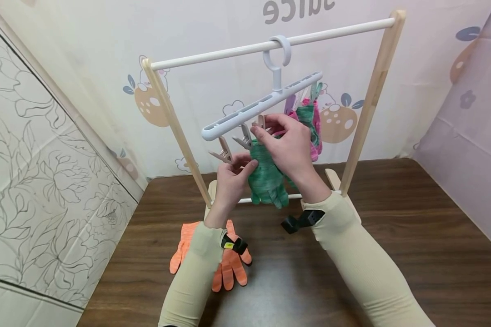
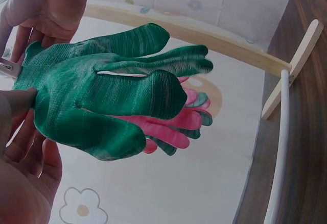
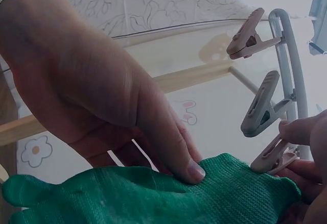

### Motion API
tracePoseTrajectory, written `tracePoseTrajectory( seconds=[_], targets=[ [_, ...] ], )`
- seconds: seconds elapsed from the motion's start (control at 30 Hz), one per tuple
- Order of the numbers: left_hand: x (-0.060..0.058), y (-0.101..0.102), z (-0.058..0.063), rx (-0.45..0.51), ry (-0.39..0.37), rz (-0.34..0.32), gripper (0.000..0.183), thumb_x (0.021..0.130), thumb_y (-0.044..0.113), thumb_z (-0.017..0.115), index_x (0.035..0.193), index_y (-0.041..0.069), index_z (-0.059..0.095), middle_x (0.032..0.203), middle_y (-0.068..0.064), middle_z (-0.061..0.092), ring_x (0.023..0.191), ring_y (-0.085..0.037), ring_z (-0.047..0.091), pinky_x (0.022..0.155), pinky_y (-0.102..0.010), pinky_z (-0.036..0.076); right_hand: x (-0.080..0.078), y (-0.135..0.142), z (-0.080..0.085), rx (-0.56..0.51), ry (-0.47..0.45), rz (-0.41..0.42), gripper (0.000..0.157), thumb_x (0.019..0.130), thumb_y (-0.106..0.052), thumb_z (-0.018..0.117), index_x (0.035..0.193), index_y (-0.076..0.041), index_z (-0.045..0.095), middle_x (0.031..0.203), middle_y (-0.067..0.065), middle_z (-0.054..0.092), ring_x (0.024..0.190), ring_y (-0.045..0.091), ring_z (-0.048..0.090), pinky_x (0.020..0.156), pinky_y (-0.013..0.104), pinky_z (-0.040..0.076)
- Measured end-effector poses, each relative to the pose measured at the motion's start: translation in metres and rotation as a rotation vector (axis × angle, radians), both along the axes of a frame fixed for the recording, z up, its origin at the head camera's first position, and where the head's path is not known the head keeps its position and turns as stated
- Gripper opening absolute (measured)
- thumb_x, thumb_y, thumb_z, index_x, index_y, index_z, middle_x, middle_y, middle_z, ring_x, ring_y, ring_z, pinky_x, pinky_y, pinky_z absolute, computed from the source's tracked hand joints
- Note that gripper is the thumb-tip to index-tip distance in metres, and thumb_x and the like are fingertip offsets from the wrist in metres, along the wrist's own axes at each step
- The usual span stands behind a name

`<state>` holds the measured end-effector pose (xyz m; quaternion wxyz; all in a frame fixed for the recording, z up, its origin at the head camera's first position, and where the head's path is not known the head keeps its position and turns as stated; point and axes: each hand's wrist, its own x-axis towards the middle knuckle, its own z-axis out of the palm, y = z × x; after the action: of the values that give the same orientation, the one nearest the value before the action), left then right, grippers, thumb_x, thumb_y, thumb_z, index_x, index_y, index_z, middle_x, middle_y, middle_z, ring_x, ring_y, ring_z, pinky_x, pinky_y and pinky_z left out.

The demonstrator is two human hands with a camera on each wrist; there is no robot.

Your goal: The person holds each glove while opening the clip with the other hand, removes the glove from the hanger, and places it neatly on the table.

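Observation:
A green knit glove [image 1: 266,175] hangs fingers down below a pale blue clip hanger [image 1: 245,112]. My left hand [image 1: 232,179] grips the glove near its cuff, thumb on the near side. My right hand [image 1: 288,141] pinches a beige clothespin [image 3: 271,155] at the top of the cuff. In the right wrist view its jaws sit over the edge of the fabric. Beside it on the hanger are a grey clothespin [image 3: 261,106] and another beige clothespin [image 3: 250,36], both without a glove. Pink and green gloves [image 1: 316,131] hang at the hanger's far end, partly behind my right hand.
The hanger hooks over the white rod [image 1: 217,53] of a wooden stand [image 1: 370,104]. Orange gloves [image 1: 229,268] lie on the brown table [image 1: 286,281], partly under my left forearm. A printed cloth [image 1: 212,27] covers the wall behind.

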<state>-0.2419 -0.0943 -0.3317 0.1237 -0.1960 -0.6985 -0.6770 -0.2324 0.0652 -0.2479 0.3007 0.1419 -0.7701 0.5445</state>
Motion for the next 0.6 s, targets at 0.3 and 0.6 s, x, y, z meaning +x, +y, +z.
tracePoseTrajectory(
  seconds=[0.3, 0.6],
  targets=[
    [0.0022, -0.0008, 0.001, 0.006, 0.006, -0.007, 0.024, 0.094, 0.016, 0.071, 0.111, -0.001, 0.069, 0.103, -0.01, 0.069, 0.089, -0.019, 0.063, 0.079, -0.029, 0.052, -0.0006, -0.002, -0.0019, -0.05, 0.057, -0.008, 0.03, 0.087, -0.027, 0.079, 0.104, -0.003, 0.073, 0.088, 0.006, 0.07, 0.079, 0.013, 0.061, 0.068, 0.024, 0.048],
    [0.0013, 0.0013, -0.0032, 0.007, 0.055, -0.027, 0.022, 0.094, 0.014, 0.071, 0.11, -0.001, 0.07, 0.101, -0.009, 0.071, 0.087, -0.019, 0.065, 0.077, -0.03, 0.054, -0.0021, 0.0006, -0.0007, -0.07, 0.104, -0.017, 0.027, 0.086, -0.022, 0.08, 0.101, -0.001, 0.073, 0.085, 0.008, 0.068, 0.074, 0.012, 0.059, 0.065, 0.023, 0.047]
  ],
)
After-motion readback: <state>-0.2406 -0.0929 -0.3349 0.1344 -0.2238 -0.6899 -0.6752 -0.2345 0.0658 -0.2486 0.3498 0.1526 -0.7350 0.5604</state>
